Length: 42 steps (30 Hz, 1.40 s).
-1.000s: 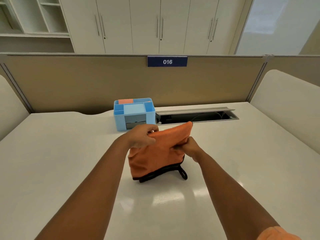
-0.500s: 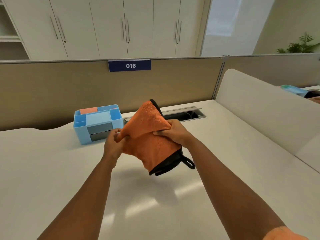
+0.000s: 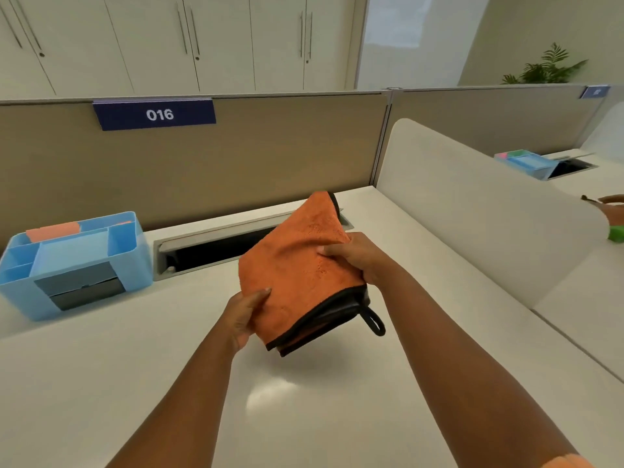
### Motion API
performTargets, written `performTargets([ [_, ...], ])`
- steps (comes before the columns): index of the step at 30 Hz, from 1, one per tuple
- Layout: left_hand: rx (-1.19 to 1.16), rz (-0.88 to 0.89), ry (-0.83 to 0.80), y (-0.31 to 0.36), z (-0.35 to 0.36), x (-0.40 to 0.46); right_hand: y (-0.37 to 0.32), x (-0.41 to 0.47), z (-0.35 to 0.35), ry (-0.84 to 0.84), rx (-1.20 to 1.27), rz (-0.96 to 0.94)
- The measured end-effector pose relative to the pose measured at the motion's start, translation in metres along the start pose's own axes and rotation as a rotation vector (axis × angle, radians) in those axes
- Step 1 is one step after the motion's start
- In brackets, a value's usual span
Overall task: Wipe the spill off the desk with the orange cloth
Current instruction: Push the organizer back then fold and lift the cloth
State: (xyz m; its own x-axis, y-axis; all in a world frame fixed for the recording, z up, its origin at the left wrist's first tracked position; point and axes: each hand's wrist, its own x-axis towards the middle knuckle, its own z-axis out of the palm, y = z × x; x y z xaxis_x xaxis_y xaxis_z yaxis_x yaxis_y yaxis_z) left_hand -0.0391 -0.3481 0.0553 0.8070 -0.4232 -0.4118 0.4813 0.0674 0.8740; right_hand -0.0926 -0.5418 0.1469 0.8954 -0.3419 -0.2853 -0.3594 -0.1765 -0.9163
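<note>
The folded orange cloth (image 3: 297, 265), edged in black with a black hanging loop at its lower right corner, is held in the air above the white desk (image 3: 101, 383). My left hand (image 3: 246, 315) grips its lower left edge from beneath. My right hand (image 3: 354, 256) clasps its right side, fingers on top. I see no spill on the visible desk surface; only a glare patch shows below the cloth.
A blue desk organiser (image 3: 74, 265) stands at the back left. An open cable tray slot (image 3: 216, 248) runs along the back behind the cloth. A white divider (image 3: 472, 211) borders the right side; beyond it another person's hand (image 3: 611, 201) shows.
The cloth has been turned and lifted to the right, with my right hand now on its right side and my left hand lower. The view has swung right.
</note>
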Motion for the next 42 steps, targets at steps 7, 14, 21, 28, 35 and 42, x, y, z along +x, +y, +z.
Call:
performTargets([
  [7,0.21,-0.047,0.036,-0.009,0.075,0.069,0.04,0.069,-0.077,0.153,-0.307,0.136],
  [14,0.29,0.012,0.002,-0.008,0.143,0.125,0.067,0.129,-0.128,0.483,-0.686,0.037],
  [21,0.511,0.191,0.104,-0.025,0.16,0.146,0.093,0.166,-0.136,0.709,-0.936,0.049],
  [28,1.11,0.622,0.526,-0.038,0.113,0.15,0.115,0.15,-0.036,0.359,-0.996,0.03],
  [35,1.433,0.583,0.412,-0.047,0.097,0.15,0.135,0.162,-0.042,0.396,-1.007,0.019],
  [42,1.542,0.435,0.318,-0.05,0.094,0.159,0.139,0.183,-0.077,0.412,-1.01,0.023],
])
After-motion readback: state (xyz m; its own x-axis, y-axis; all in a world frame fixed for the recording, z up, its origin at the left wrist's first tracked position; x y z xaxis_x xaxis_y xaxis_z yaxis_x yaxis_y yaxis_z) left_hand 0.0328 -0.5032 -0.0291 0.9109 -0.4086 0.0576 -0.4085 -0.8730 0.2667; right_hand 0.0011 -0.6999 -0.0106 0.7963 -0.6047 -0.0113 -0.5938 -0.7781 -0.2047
